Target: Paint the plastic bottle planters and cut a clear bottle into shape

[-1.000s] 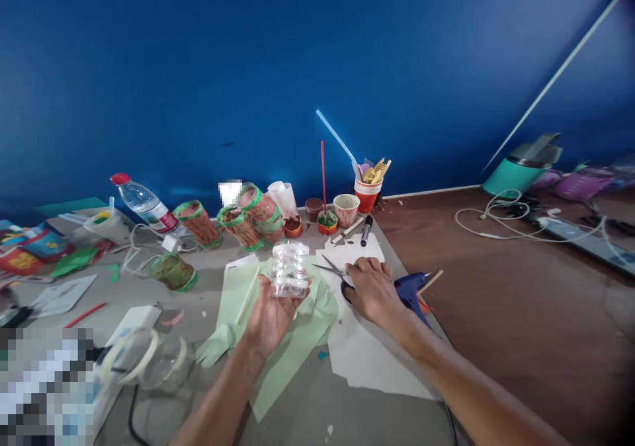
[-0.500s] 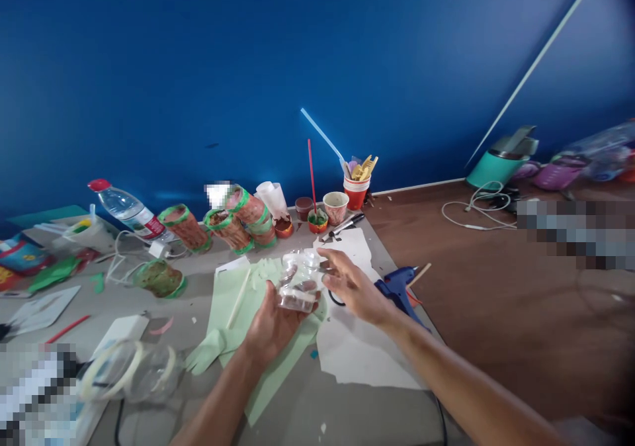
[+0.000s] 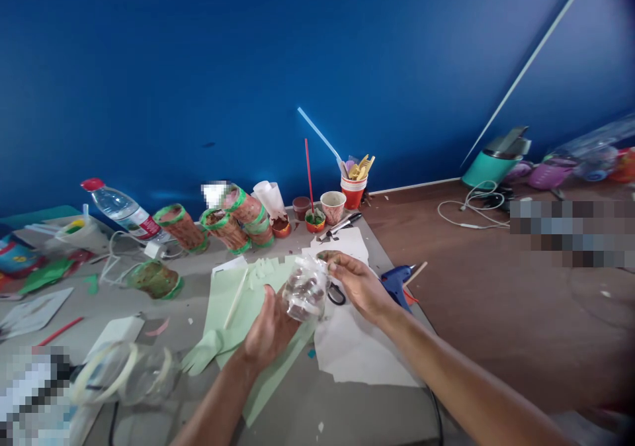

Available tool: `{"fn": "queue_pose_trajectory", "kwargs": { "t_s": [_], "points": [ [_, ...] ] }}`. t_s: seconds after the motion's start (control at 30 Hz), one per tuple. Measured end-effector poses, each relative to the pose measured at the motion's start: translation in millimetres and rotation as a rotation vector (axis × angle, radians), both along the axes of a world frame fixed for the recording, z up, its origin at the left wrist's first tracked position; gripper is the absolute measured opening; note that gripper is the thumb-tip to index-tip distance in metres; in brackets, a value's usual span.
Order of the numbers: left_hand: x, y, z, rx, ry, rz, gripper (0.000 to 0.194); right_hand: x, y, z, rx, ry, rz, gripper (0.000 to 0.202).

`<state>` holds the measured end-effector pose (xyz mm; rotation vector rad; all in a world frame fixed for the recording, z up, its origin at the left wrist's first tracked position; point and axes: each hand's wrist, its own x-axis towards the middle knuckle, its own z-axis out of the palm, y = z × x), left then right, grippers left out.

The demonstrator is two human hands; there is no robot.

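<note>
A clear, crinkled plastic container [image 3: 304, 292], like the cut end of a bottle, is held above the paper between my hands. My left hand [image 3: 272, 330] cups it from the left and below, thumb raised and the other fingers partly hidden behind it. At its upper right rim, my right hand [image 3: 354, 280] pinches the plastic between thumb and fingers. Beneath lie light green paper sheets [image 3: 229, 294] with a cut fringe and a torn white sheet [image 3: 362, 356]. A black ring, like a scissors handle [image 3: 337, 294], shows under my right hand.
A blue glue gun [image 3: 395, 284] rests near the table's right edge. Painted brown-and-green tubes [image 3: 181, 226], a water bottle [image 3: 124, 211] and paper cups [image 3: 333, 206] line the back. At the lower left are clear plastic pieces with cream rims [image 3: 149, 373].
The clear container has turned more upright and shifted slightly right. My right hand, its fingers apart before, has closed on the rim. My left hand has stayed nearly in place.
</note>
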<state>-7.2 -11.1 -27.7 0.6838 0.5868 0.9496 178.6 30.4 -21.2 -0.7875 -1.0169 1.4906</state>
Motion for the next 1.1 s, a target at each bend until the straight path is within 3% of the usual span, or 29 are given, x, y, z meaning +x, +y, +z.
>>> {"fn": "queue_pose_trajectory", "kwargs": {
  "t_s": [0.13, 0.23, 0.33, 0.43, 0.8, 1.1],
  "points": [
    [-6.0, 2.7, -0.3, 0.184, 0.248, 0.299, 0.056, 5.6, -0.8, 7.7, 0.114, -0.090, -0.120, 0.022],
    [-7.6, 2.0, 2.0, 0.513, 0.577, 0.490, 0.034, 8.6, -1.9, 13.4, 0.142, -0.255, -0.198, 0.021],
    [-4.8, -0.6, 4.7, 0.887, 0.830, 0.543, 0.024, 6.9, -3.2, 13.3, 0.112, -0.317, -0.158, 0.021],
    [-0.8, -2.6, 6.2, 1.087, 0.941, 0.525, 0.027, 2.8, -4.3, 9.8, 0.113, -0.346, -0.148, 0.021],
    [-6.9, -1.1, 1.2, 1.297, 1.050, 0.528, 0.024, -1.8, -10.3, 9.2, 0.065, -0.385, -0.172, 0.020],
    [-4.7, -1.4, 1.0, 1.302, 1.117, 0.449, 0.015, -2.8, -11.1, 6.6, 0.050, -0.342, -0.135, 0.020]
  ]
}}
